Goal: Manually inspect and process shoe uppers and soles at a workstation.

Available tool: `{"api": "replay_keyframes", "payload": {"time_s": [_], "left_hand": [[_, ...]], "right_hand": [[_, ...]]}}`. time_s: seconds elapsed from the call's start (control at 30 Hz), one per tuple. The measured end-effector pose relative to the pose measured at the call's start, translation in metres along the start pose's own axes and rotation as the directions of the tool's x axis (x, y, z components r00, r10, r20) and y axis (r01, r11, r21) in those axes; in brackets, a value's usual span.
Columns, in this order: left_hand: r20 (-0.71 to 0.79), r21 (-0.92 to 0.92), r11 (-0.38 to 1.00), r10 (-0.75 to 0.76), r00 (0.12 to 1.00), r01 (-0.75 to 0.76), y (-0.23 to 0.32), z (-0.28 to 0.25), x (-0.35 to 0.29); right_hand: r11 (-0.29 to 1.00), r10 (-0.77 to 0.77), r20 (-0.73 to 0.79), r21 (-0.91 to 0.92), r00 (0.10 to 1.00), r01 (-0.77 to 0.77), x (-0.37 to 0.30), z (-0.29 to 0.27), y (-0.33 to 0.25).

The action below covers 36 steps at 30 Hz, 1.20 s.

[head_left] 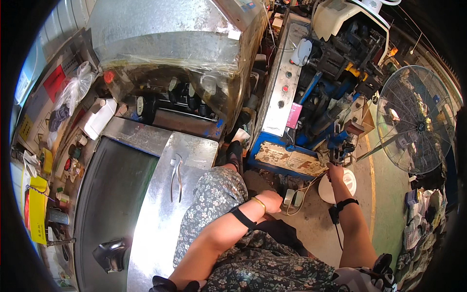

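Note:
My right hand (334, 173) reaches forward to the low front end of the blue machine (272, 153). Its fingers are closed at a dark metal part (336, 155) there, but what they grip is too small to make out. Over my lap, my left hand (270, 200) is curled closed beside the machine's base, and its palm side is hidden. Pliers (176, 177) with long handles lie on the shiny metal table (151, 233) to my left. A black, glossy, moulded piece (112, 254) rests on the dark conveyor belt (114, 194).
A large fan (416, 119) stands to the right of the machine. Below my right hand sits a white round lid or bucket (343, 186). Cables (306, 192) and small pale boxes (292, 197) lie on the floor. Stacked bundles (423, 228) line the right side.

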<state>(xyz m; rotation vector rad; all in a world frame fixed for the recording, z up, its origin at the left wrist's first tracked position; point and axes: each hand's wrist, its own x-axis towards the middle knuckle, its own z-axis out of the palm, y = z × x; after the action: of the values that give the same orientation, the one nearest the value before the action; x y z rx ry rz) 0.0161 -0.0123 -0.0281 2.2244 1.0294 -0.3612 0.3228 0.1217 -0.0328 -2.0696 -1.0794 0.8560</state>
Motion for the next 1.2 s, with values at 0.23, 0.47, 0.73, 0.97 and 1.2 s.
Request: {"api": "replay_keyframes", "payload": {"time_s": [0.23, 0.47, 0.73, 0.97, 1.2], "left_hand": [[0.0, 0.005, 1.0, 0.002, 1.0, -0.002, 0.002, -0.003, -0.003], [-0.008, 0.004, 1.0, 0.002, 1.0, -0.002, 0.001, 0.0, -0.002], [-0.007, 0.01, 1.0, 0.006, 1.0, -0.006, 0.0, 0.001, -0.003], [0.011, 0.011, 1.0, 0.01, 1.0, -0.011, 0.002, -0.001, -0.002], [-0.051, 0.004, 1.0, 0.005, 0.999, -0.005, 0.0, 0.004, -0.002]], "right_hand": [[1.0, 0.0, 0.018, 0.022, 1.0, 0.0, -0.004, -0.001, -0.002], [0.999, -0.027, 0.024, 0.039, 0.999, 0.027, -0.004, 0.0, 0.0], [0.999, -0.024, 0.033, 0.026, 0.999, 0.023, -0.006, 0.0, -0.004], [0.998, -0.058, -0.017, 0.038, 0.998, 0.059, 0.0, 0.001, 0.004], [0.999, -0.016, 0.026, 0.044, 1.0, 0.015, -0.007, -0.001, -0.005]]}}
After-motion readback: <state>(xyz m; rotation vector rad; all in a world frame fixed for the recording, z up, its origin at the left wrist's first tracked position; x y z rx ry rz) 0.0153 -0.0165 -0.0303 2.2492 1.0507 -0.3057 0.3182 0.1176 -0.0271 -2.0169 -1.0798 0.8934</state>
